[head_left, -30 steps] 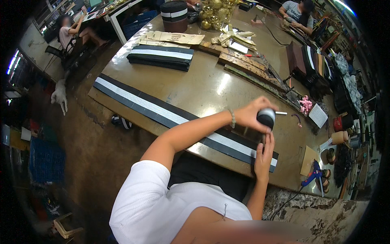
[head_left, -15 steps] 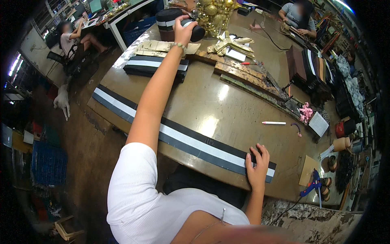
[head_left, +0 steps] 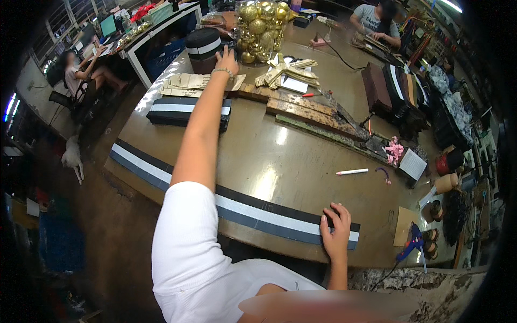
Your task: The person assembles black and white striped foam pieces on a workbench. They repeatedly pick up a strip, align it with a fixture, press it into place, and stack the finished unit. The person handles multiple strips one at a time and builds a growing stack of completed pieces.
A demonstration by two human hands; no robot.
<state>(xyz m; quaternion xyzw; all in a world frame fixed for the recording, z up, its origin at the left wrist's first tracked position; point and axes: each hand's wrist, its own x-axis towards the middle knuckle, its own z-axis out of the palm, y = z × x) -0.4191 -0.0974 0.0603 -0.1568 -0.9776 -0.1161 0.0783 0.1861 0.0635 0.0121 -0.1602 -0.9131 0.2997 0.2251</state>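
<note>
A long black, white and grey striped strip (head_left: 264, 214) lies along the near edge of the table. My right hand (head_left: 336, 231) rests at its right end, fingers apart, with nothing seen in them. My left hand (head_left: 226, 62) reaches to the back left, fingers stretched out beside a black roll with a white stripe (head_left: 203, 43). That roll sits on top of a brown roll (head_left: 204, 65). Whether my fingertips touch the striped roll is hard to make out. Under my left forearm lies a stack of striped strips (head_left: 171, 111), partly hidden by the arm.
A clear container of gold balls (head_left: 259, 32) stands behind my left hand. Wooden bars (head_left: 307, 110) cross the table's middle. A white pen (head_left: 352, 171) lies at right, a blue glue gun (head_left: 413, 242) at the near right corner. Another person (head_left: 374, 24) works across the table.
The black roll my left hand held is no longer seen in it. That hand has moved left, beside the stacked rolls, and its fingers have straightened. My right hand stays on the strip.
</note>
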